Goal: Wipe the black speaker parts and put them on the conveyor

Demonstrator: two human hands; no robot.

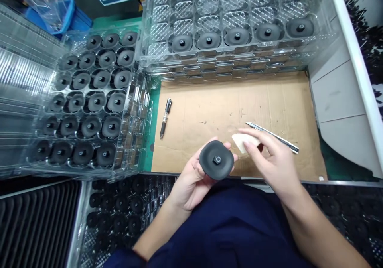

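My left hand [191, 180] holds a black round rubber-like disc [216, 160] with a small hub in its middle, just above the near edge of the cardboard sheet [227, 108]. My right hand [269, 156] is beside it on the right, its fingers pinching a small pale wedge-shaped piece [243, 141] close to the disc's rim. A thin metal blade tool [273, 133] lies on the cardboard just behind my right hand.
A clear tray [86, 100] full of several black discs stands at the left. Stacked clear trays [236, 32] at the back hold one row of discs. A black pen [165, 118] lies on the cardboard's left. More discs lie in trays below the bench edge.
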